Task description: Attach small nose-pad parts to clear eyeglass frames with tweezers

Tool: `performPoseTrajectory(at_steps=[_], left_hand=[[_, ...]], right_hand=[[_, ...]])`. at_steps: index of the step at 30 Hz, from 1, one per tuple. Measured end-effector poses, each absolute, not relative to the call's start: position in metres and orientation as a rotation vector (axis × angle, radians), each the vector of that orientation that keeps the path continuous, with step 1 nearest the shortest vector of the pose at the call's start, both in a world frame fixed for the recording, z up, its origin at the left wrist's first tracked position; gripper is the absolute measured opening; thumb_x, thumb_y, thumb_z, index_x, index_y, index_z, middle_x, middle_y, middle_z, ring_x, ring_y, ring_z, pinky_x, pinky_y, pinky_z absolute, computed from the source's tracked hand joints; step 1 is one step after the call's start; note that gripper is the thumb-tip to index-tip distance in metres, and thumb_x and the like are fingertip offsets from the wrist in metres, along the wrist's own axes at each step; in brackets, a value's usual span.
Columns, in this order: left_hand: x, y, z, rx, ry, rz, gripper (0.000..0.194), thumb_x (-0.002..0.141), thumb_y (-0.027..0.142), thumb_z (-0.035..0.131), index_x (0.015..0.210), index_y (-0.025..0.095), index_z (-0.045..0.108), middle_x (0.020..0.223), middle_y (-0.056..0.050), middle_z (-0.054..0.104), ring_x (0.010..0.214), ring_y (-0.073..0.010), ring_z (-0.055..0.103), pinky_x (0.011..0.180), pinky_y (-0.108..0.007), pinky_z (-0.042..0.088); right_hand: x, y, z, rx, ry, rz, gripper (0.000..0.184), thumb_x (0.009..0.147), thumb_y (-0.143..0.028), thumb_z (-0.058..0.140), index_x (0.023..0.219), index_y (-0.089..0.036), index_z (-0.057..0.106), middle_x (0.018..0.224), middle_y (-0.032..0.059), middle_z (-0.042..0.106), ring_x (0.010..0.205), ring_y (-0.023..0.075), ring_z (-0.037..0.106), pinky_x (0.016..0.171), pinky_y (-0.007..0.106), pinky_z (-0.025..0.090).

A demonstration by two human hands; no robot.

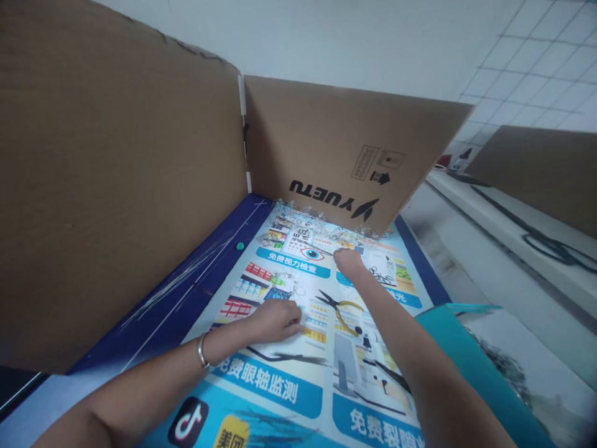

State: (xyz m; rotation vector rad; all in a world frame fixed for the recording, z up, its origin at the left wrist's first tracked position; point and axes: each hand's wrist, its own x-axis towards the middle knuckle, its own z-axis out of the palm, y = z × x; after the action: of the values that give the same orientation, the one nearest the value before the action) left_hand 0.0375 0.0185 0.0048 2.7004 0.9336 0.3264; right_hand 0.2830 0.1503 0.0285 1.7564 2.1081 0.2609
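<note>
My left hand (275, 322), with a silver bangle at the wrist, is low over the printed poster sheet (321, 348). Its fingers are curled, and whatever they pinch is hidden. Just beyond it lies a small tangle of clear, glinting pieces (293, 283). Farther out, my right hand (349, 262) is closed in a fist; a thin dark line shows at its left side, too faint to name. Between the hands and nearer to me lie pliers (342, 309) with yellow handles, jaws apart. A dark slender tool (298, 358) rests below my left hand.
Cardboard panels stand at the left (116, 186) and the back (345, 143). Clear scraps (321, 227) lie along the back panel's foot. A small green round piece (240, 246) is on the blue border. A teal folder-like object (459, 354) and black cable (545, 246) are right.
</note>
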Motion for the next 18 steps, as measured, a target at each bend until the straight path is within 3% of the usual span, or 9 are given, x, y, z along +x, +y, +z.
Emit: performPoseTrajectory(at_steps=[11, 18], left_hand=[[0.059, 0.064, 0.010, 2.731, 0.987, 0.253, 0.032, 0.080, 0.044, 0.047, 0.070, 0.019, 0.061, 0.075, -0.002, 0.066, 0.068, -0.0172, 0.058, 0.054, -0.022, 0.032], [0.067, 0.074, 0.004, 2.722, 0.939, 0.328, 0.034, 0.079, 0.048, 0.047, 0.071, 0.020, 0.063, 0.074, 0.000, 0.066, 0.067, -0.0156, 0.058, 0.053, -0.022, 0.030]], right_hand=[[0.290, 0.137, 0.033, 1.925, 2.049, 0.267, 0.030, 0.085, -0.032, 0.050, 0.109, -0.014, 0.052, 0.107, 0.0073, 0.054, 0.091, 0.0176, 0.054, 0.077, 0.038, 0.046], [0.293, 0.123, 0.042, 2.015, 2.011, 0.154, 0.030, 0.085, -0.033, 0.049, 0.109, -0.015, 0.051, 0.108, 0.0072, 0.053, 0.091, 0.0173, 0.054, 0.077, 0.038, 0.046]])
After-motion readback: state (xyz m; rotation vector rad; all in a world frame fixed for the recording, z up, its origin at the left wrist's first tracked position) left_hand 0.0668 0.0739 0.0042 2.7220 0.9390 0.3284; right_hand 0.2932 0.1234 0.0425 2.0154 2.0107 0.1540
